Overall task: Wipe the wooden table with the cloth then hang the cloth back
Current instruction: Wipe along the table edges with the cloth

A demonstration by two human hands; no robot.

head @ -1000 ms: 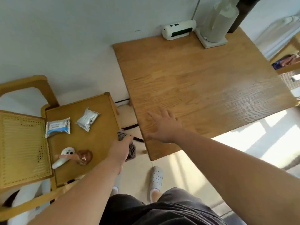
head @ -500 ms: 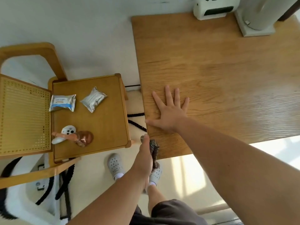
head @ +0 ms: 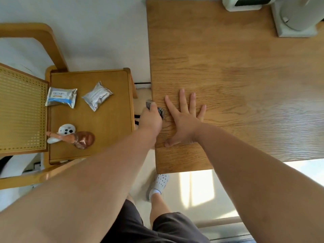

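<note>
- Cloth [head: 160, 111]: dark, bunched, mostly hidden under the left hand [head: 151, 118]. Only bits show past the knuckles, one near the table edge, one toward the other hand. It sits at the left edge of the wooden table [head: 228, 67], about where top meets edge.
- Left hand: fingers curled down over the cloth, pinching/pressing it into the wood. Balled-up hold prob. gives a firm pad to push w/ rather than a loose rag.
- Right hand [head: 184, 123]: flat on the table, fingers spread, nothing in it, just beside the cloth hand. Looks like a brace, weight on the palm so the body can lean over the top while the other arm works.
- Starting at the left edge makes sense: strokes can run across the bare wood away from it. Judged stage: wipe only beginning, hang-back step not yet done. Can't see where the cloth hangs.
- Far end of table: white device [head: 245, 4] and a pale appliance on a square base [head: 296, 23], both against the wall, well apart from the hands. Wiping will need to go round them.
- Side table [head: 112, 128] to the left holds two foil packets [head: 61, 97], a white controller [head: 65, 129], a brownish object. Not part of the job.
</note>
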